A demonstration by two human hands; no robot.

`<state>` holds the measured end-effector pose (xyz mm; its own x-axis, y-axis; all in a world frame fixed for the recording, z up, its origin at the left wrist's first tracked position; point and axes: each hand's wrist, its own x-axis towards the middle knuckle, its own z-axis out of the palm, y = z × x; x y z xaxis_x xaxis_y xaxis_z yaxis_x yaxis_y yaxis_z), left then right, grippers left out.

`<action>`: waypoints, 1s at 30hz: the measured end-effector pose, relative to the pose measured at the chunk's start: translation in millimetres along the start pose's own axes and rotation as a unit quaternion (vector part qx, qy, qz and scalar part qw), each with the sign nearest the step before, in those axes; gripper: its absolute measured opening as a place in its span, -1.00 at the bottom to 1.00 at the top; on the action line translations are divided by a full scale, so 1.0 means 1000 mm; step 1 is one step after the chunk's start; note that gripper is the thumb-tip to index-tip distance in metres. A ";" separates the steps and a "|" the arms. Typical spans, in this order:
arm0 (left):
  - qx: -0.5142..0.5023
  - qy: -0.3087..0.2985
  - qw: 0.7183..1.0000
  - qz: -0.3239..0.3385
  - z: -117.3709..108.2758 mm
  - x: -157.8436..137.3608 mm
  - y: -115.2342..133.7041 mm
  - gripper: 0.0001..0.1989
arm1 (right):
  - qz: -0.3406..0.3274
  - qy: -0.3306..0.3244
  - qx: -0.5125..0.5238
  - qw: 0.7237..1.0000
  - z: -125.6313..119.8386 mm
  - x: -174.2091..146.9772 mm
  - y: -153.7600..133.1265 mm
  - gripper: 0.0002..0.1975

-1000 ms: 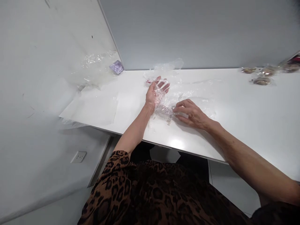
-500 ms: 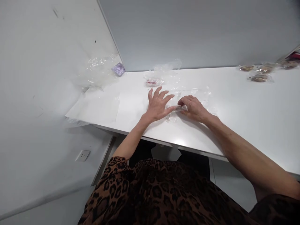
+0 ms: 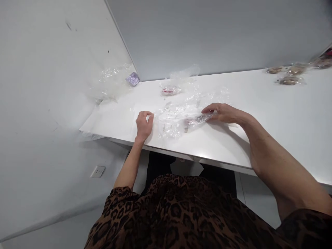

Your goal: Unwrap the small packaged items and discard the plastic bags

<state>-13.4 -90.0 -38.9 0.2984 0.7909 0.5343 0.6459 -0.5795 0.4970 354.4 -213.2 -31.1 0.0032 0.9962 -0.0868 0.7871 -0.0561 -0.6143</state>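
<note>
A crinkled clear plastic bag [image 3: 172,119] lies spread over the white table between my hands. My left hand [image 3: 144,125] is at its left edge, thumb and forefinger pinched on the plastic. At the other end, my right hand [image 3: 224,113] is closed, thumb below and fingers above, on the bag's right part. Inside or under the plastic by my right fingertips is a small pinkish and dark item [image 3: 194,121]; its kind is unclear. Just behind the bag sits a red and white item in clear wrap [image 3: 169,90].
White sheets in plastic [image 3: 106,119] lie at the table's left end. Behind them are loose clear bags [image 3: 111,83] and a purple wrapped packet [image 3: 133,79]. Several brownish items in clear bags [image 3: 289,80] lie at the back right. A grey panel [image 3: 207,34] stands along the back edge.
My left hand has moved left and gone from spread fingers to a pinch. The clear bag is now stretched out leftward. My right hand has shifted slightly right, still gripping the plastic.
</note>
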 end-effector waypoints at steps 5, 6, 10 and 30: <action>0.059 0.040 0.993 0.094 0.001 -0.029 0.030 -0.69 | -0.016 -0.068 0.044 0.997 -0.011 -0.011 -0.001 -0.30; 0.045 0.012 0.990 0.132 0.004 -0.033 0.044 -0.69 | -0.023 -0.083 0.061 0.994 -0.013 -0.013 -0.001 -0.29; 0.051 -0.186 0.962 0.194 0.029 -0.036 0.102 -0.65 | -0.036 -0.074 0.134 0.987 -0.017 -0.018 -0.004 -0.43; 0.092 -0.372 0.910 0.158 0.055 -0.031 0.147 -0.40 | 0.011 0.121 -0.081 0.989 0.012 0.017 -0.004 -0.71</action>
<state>111.0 -188.4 -20.4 0.8393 0.5435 -0.0147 0.5306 -0.8129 0.2401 344.0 -196.4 -40.0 0.1549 0.9825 0.1038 0.8735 -0.0871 -0.4790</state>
